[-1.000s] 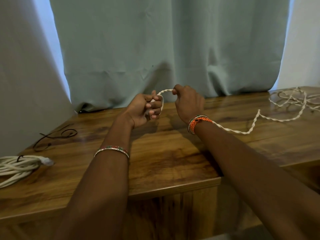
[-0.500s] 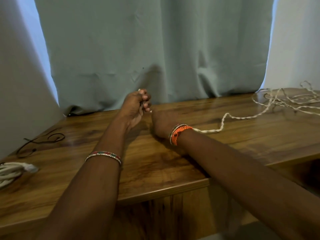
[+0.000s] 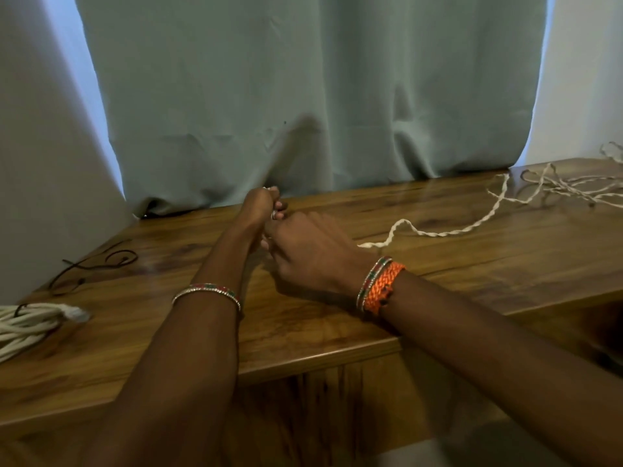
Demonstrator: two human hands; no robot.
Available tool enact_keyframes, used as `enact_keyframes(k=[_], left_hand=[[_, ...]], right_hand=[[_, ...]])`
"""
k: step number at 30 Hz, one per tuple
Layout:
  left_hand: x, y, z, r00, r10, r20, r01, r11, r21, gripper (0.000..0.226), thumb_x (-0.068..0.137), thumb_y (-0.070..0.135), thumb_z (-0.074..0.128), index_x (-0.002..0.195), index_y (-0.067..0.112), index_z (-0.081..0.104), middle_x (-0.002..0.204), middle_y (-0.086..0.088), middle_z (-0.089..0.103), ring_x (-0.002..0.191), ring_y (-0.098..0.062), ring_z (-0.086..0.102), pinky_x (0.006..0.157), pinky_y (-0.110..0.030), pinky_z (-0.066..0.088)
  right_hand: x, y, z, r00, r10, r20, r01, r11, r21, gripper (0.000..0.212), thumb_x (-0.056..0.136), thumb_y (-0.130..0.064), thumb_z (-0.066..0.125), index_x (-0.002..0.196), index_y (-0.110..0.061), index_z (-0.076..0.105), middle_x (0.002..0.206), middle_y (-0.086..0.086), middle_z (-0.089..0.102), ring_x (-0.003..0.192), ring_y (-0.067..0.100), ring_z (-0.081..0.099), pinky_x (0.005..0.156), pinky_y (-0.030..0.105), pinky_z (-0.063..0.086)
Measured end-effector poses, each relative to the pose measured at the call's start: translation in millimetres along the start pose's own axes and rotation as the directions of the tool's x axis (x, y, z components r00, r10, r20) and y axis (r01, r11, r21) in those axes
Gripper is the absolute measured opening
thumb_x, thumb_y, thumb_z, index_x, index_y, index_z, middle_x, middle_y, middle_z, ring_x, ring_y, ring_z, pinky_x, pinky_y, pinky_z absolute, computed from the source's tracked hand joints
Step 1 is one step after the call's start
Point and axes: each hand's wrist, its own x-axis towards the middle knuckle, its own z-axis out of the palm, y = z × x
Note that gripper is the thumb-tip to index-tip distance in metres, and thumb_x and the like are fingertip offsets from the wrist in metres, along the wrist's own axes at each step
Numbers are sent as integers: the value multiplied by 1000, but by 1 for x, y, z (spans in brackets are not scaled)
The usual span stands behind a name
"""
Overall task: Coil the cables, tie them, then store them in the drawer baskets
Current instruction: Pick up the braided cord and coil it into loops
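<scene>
Pale green curtain (image 3: 303, 89) hanging at twelve o'clock, hem touching wooden surface (image 3: 337, 328); white wall (image 3: 40, 163) at nine o'clock.

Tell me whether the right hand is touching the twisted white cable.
Cannot tell. In the head view the twisted white cable runs behind the right hand, so any contact is hidden.

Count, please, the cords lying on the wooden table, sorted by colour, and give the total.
White cords: 2, the twisted cable held by both hands, the left hand and the right hand, and the coiled bundle at the left edge.
Dark cords: 1, the thin dark cord at far left.
Total: 3
</scene>
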Motion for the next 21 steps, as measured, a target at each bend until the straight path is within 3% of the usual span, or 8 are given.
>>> enact_keyframes(k=[3, 5, 8, 12, 14, 17, 19, 21], left_hand=[[-8, 3, 10, 996, 29, 80, -35, 997, 73, 38, 96, 3, 24, 62, 15, 35, 35, 5, 39, 34, -7, 35, 32, -13, 25], [-12, 4, 13, 976, 0, 218, -19, 996, 89, 37, 92, 2, 19, 61, 16, 34, 33, 6, 38, 40, -12, 34, 35, -13, 25], [-15, 6, 18, 935, -87, 344, 74, 996, 51, 38, 97, 16, 13, 65, 17, 33, 36, 6, 37, 28, -7, 29, 35, -10, 21], [-18, 13, 25, 911, -13, 413, 90, 982, -167, 65, 93, 60, -1, 65, 16, 38, 36, 7, 30, 26, -6, 21, 35, -12, 13], [-23, 14, 28, 893, 7, 449, 79, 982, -171, 61, 96, 56, 6, 66, 14, 38, 35, 8, 28, 25, -4, 20, 33, -10, 14], [-28, 14, 31, 857, 16, 515, 78, 984, -160, 49, 101, 42, 15, 65, 15, 36, 34, 10, 27, 24, -2, 19, 31, -10, 13], [-29, 16, 30, 839, 26, 543, 89, 979, -184, 45, 101, 36, 16, 65, 16, 34, 34, 10, 26, 24, -2, 19, 32, -11, 11], [-29, 19, 29, 841, 54, 538, 87, 968, -234, 43, 100, 33, 16, 65, 16, 35, 35, 10, 27, 24, -3, 20, 33, -12, 12]], right_hand=[[3, 18, -5, 994, 60, -94, -67, 995, -75, 21, 93, -28, 45, 107, -16, 56, 101, 5, 66, 83, 28, 60, 57, 29, 24], [9, 39, -7, 967, 168, -189, -181, 982, -56, 21, 91, -28, 46, 104, -18, 59, 105, 5, 65, 95, 31, 60, 62, 32, 27], [19, 65, -2, 919, 224, -325, -258, 964, -66, 19, 91, -27, 46, 98, -18, 62, 98, 3, 63, 88, 31, 61, 61, 35, 35], [25, 84, 6, 914, 98, -394, -147, 984, -97, 25, 86, -15, 36, 92, -13, 60, 86, 5, 61, 69, 27, 58, 50, 30, 27], [28, 94, 8, 916, -26, -401, -64, 976, -209, 28, 79, -13, 33, 87, -11, 59, 77, 7, 59, 62, 27, 55, 47, 27, 25], [34, 113, 19, 912, -126, -390, -23, 934, -356, 7, 77, -10, 51, 82, -12, 55, 68, 7, 57, 59, 27, 53, 50, 28, 30], [36, 121, 27, 922, -54, -383, -95, 928, -360, 15, 72, -3, 61, 83, -12, 54, 70, 6, 59, 63, 29, 54, 56, 32, 37], [33, 126, 34, 936, 116, -333, -206, 946, -250, 30, 70, 8, 56, 94, -9, 55, 82, 12, 62, 76, 33, 57, 66, 38, 40]])
